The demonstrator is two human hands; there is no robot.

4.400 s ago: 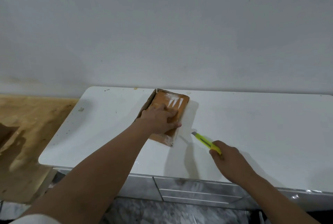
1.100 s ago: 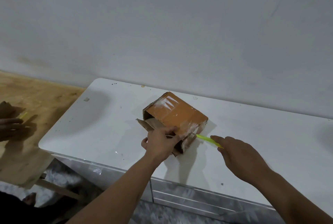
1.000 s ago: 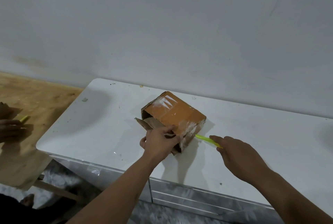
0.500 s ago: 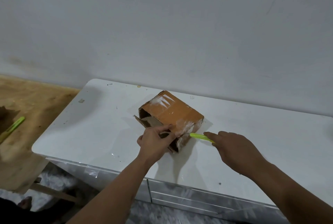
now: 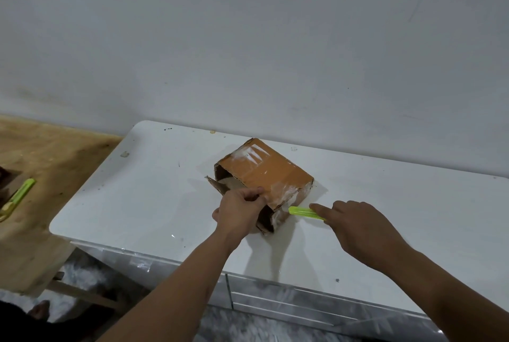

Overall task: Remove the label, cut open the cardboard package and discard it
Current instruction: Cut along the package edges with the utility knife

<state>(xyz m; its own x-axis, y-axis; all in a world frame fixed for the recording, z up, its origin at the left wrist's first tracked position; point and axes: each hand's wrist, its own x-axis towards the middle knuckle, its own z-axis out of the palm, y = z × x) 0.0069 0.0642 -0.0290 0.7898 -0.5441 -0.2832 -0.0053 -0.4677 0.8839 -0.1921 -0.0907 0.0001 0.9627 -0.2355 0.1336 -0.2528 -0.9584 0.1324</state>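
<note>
A brown cardboard package (image 5: 264, 171) with shiny clear tape lies on the white table (image 5: 154, 193), its left end open with a flap hanging out. My left hand (image 5: 239, 212) pinches the package's near top edge. My right hand (image 5: 358, 228) holds a yellow-green utility knife (image 5: 304, 211), whose tip touches the taped right near corner of the package. No label can be made out on the package.
The white wall rises right behind the table. Drawers (image 5: 289, 303) sit under its front edge. To the left stands a wooden surface (image 5: 41, 176) with another yellow-green knife (image 5: 19, 195) on it. A person's foot (image 5: 40, 312) shows at bottom left.
The package has been raised from flat and turned, its left end now open. My right hand has brought the knife to its right corner. Another person's hand left the wooden surface, the second knife now lying there.
</note>
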